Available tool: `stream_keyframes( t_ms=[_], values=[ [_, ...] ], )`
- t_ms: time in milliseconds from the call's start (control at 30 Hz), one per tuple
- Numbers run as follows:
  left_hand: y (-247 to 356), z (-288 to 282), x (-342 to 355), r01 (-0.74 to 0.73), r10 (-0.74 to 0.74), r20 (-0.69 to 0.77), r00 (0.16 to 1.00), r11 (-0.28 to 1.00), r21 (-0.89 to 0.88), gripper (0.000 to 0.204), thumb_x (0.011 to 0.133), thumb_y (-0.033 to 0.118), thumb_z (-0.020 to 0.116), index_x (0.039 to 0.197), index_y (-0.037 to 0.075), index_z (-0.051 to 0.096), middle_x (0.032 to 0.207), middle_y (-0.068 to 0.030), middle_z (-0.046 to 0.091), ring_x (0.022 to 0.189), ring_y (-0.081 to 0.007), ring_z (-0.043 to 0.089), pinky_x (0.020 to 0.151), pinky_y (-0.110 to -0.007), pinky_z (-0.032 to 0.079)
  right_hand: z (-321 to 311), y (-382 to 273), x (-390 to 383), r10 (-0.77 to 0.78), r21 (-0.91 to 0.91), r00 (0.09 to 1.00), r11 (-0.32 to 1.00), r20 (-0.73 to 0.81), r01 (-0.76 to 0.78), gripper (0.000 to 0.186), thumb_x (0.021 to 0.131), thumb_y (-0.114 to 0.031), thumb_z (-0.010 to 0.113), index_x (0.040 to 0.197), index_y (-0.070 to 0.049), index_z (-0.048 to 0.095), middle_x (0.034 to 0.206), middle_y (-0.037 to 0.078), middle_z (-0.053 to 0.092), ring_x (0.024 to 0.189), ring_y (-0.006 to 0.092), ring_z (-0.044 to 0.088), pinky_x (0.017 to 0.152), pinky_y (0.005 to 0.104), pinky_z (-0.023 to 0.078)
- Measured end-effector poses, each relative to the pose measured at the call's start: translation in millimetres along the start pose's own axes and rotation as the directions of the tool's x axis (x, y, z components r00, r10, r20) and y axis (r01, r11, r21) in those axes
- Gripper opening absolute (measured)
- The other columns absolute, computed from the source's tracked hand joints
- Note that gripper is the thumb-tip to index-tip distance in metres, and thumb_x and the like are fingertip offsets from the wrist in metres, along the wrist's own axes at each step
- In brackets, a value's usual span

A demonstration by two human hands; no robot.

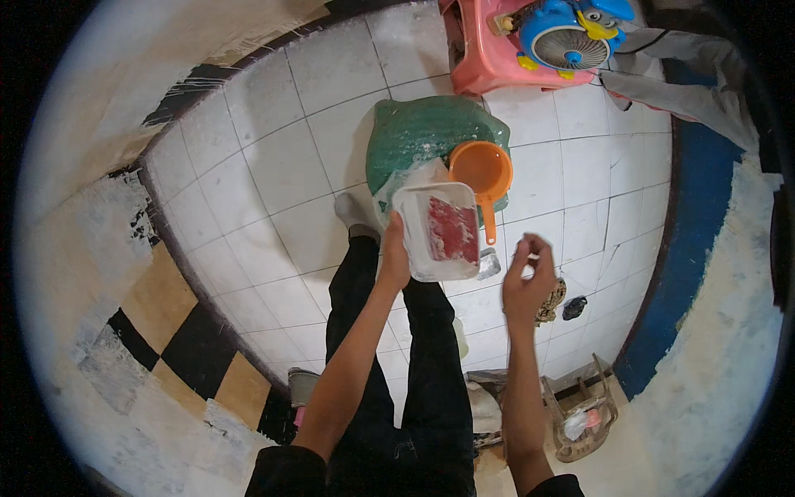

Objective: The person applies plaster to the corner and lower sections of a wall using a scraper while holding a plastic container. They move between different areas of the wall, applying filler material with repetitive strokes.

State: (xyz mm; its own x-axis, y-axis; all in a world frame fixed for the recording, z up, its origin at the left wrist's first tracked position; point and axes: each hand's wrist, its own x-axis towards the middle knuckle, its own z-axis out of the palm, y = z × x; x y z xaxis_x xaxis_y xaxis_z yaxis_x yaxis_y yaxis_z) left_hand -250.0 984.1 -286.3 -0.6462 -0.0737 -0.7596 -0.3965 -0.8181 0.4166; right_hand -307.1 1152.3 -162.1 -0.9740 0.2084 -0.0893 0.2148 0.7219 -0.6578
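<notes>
My left hand (397,255) grips the left wall of a whitish plastic tub (417,248), tilted so its inside shows. In the tub is a flat red piece (453,229) streaked with white; its kind is not clear. My right hand (530,277) hovers apart, right of the tub, with fingers loosely bent and nothing visible between them. Just beyond the tub, an orange dipper (481,168) holding liquid sits on a green sack (414,128), its handle toward me. A clear plastic bag (425,172) lies on the sack, partly hidden by the tub.
White tiles (273,178) cover the floor. A blue character-shaped fan (571,41) stands on a pink stool (489,58) at the far right. A small black item (574,308) and a patterned cloth (550,302) lie near my right hand. A wooden chair (580,414) stands lower right.
</notes>
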Motion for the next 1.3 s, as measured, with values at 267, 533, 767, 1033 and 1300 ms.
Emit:
stream_keyframes(
  t_ms=[267,533,767,1033,1300],
  values=[
    [42.9,-58.6,0.8,-0.097,0.093,-0.055,0.994,0.992,-0.081,0.068,0.095,0.058,0.033,0.136,0.005,0.039,0.128,-0.0133,0.05,0.117,-0.0289,0.05,0.101,-0.043,0.04,81.9,181.9,30.4,0.115,-0.07,0.95,0.993,0.29,-0.099,0.031,0.092,-0.025,0.059,0.104,0.003,0.06,0.09,0.012,0.065,0.081,0.0181,0.062,0.071,0.0285,0.049],
    [62.9,-86.9,-10.7,-0.059,0.057,-0.131,0.99,0.998,-0.009,0.069,0.094,0.059,0.037,0.137,0.005,0.037,0.131,-0.0124,0.049,0.119,-0.0281,0.049,0.102,-0.042,0.04,133.2,197.4,36.8,0.278,0.278,0.739,0.8,0.614,-0.532,0.043,0.096,-0.041,0.052,0.07,-0.006,0.055,0.059,-0.001,0.052,0.05,0.0072,0.047,0.045,0.0268,0.039],
    [62.0,-61.4,31.0,-0.082,0.083,-0.009,0.997,0.997,0.01,0.072,0.091,0.061,0.04,0.137,0.006,0.037,0.131,-0.0112,0.048,0.12,-0.0258,0.048,0.102,-0.04,0.04,116.4,140.8,19.7,0.153,0.234,0.948,0.947,0.278,-0.221,0.051,0.095,-0.038,0.053,0.055,-0.006,0.047,0.049,-0.003,0.042,0.046,0.0055,0.036,0.042,0.0259,0.03],
    [60.2,-13.3,48.0,-0.059,0.057,-0.105,0.993,0.998,-0.021,0.068,0.094,0.059,0.034,0.136,0.006,0.038,0.13,-0.0117,0.05,0.118,-0.0261,0.05,0.1,-0.04,0.042,40.3,47.5,-12.9,0.26,0.263,0.923,0.905,0.283,-0.335,0.037,0.096,-0.031,0.053,0.07,-0.005,0.052,0.053,-0.005,0.043,0.046,0.0041,0.035,0.042,0.0228,0.027],
    [68.5,19.5,34.9,-0.062,0.062,0.004,0.998,0.998,0.0,0.069,0.093,0.061,0.036,0.131,0.004,0.043,0.121,-0.0107,0.055,0.109,-0.0216,0.056,0.093,-0.036,0.047,15.6,-0.4,-23.6,0.299,0.316,0.935,0.883,0.193,-0.348,0.024,0.094,-0.018,0.058,0.086,0.004,0.06,0.059,-0.002,0.049,0.054,0.0051,0.039,0.049,0.0236,0.03]
  ],
)
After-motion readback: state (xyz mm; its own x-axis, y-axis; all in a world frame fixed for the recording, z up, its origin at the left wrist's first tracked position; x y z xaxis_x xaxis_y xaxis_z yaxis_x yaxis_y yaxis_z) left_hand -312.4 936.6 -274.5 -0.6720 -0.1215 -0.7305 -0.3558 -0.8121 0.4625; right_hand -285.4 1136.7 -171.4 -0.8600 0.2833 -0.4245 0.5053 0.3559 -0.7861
